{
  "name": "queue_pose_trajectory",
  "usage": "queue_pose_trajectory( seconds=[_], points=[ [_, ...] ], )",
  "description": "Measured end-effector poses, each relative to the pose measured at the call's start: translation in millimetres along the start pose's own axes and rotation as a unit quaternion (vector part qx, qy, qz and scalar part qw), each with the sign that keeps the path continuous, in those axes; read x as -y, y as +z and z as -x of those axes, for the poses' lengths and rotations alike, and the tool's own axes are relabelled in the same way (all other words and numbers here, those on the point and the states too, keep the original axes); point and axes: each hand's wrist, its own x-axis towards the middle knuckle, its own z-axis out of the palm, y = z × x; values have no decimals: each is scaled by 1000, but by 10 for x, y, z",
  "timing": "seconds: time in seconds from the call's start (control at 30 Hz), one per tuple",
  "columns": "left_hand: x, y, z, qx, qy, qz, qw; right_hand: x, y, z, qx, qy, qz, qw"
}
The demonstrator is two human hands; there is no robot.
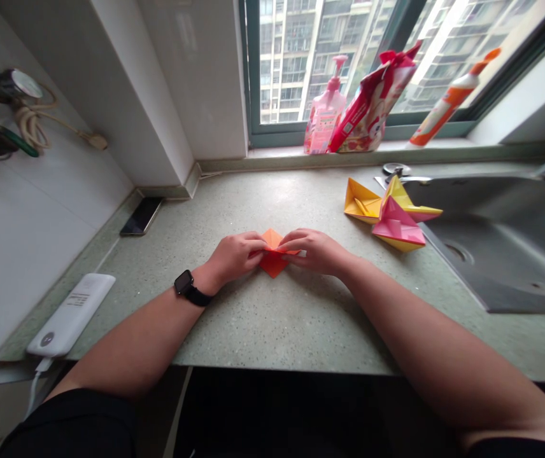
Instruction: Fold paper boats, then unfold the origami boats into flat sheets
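Left hand, right hand curled, nearly closed — fingertips pinching orange origami paper from both sides, evenly, on speckled counter; folded yellow-pink paper models just beyond.

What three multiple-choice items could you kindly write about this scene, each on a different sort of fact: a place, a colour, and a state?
1. Where is the white power bank?
A. In the sink
B. On the windowsill
C. Along the left edge of the counter

2. What colour is the folded paper between the left hand and right hand?
A. Orange
B. Blue
C. Green

3. What state is the smartphone in?
A. Held in a hand
B. Lying flat on the counter
C. Standing upright

Answers:
1. C, since it lies at the counter's left edge.
2. A, since orange paper shows between the fingers.
3. B, since it lies flat, with neither hand on it.
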Motion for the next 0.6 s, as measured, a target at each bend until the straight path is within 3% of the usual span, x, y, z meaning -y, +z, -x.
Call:
queue_pose_trajectory(
  seconds=[0.23, 0.6],
  points=[
    [-15, -7, 46, 23, 2, -25, 999, 17, 27, -7, -9, -1, 24, 1000],
    [-109, -33, 33, 9, -31, -17, 999, 70, 10, -28, -4, 13, 29, 999]
  ],
)
